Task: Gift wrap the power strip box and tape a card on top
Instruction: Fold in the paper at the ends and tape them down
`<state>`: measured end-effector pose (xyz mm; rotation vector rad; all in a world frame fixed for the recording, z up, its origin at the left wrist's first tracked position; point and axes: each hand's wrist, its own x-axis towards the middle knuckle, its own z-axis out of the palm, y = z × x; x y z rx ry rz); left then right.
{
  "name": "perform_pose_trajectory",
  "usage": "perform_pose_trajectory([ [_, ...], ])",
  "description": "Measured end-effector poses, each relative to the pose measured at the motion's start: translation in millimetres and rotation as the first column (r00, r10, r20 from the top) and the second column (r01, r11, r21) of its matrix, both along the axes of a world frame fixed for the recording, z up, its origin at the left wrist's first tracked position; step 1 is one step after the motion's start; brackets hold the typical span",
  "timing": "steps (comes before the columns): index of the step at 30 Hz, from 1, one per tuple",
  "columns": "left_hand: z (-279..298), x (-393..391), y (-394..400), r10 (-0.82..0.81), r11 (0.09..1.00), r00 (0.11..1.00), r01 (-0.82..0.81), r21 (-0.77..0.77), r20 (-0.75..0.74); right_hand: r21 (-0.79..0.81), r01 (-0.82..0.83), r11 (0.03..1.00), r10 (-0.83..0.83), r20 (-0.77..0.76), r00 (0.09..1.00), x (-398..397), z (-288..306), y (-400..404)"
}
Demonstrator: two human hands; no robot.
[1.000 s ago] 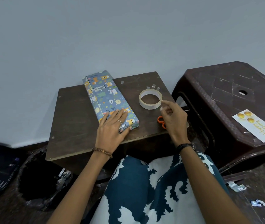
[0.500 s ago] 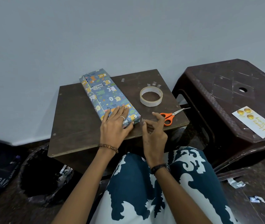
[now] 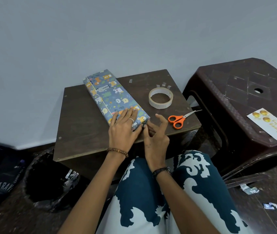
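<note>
Power strip box (image 3: 112,97), already covered in blue animal-print wrapping paper, is lying diagonally on the small brown table (image 3: 83,129) at the centre of the frame, its far end reaching toward the wall. One left hand (image 3: 124,130) is pressing flat and open on the near end of the box, holding it steady. One right hand (image 3: 156,134) is working at the box's near corner with thumb and forefinger pinched together there; whether a strip of tape is sitting between them cannot be told, as the detail is too small. The step in hand appears to be closing and sealing the near end flap. The next move is likely calling for the fold to be pressed firmly down while the left hand keeps its hold, then for the card to be fetched. Count: one tape roll (image 3: 160,100) is sitting on the table right of the box, with about three cut tape strips (image 3: 164,85) sticking up just behind it; one pair of orange-handled scissors (image 3: 179,119) is lying near the table's right edge; one card (image 3: 270,126) with gold decoration is resting well apart, on the dark plastic stool (image 3: 235,102) at the right of the frame, not yet attached.
</note>
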<state>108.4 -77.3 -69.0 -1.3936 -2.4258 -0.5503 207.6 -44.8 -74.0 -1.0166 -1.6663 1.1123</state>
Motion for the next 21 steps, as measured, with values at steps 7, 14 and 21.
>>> perform_pose_trajectory([
  [7,3,-5,-6,-0.104,0.993,0.990,0.108,-0.049,0.091,-0.119,-0.106,0.987,0.110,0.027,0.994,1,5,-9],
  [14,4,-4,-4,-0.081,0.994,0.994,0.087,-0.069,0.077,-0.164,-0.307,0.937,0.305,-0.036,0.952,7,11,-15],
  [21,7,-5,-6,-0.100,0.988,0.988,0.112,-0.107,0.120,-0.175,-0.383,0.907,0.406,0.116,0.907,10,10,-14],
])
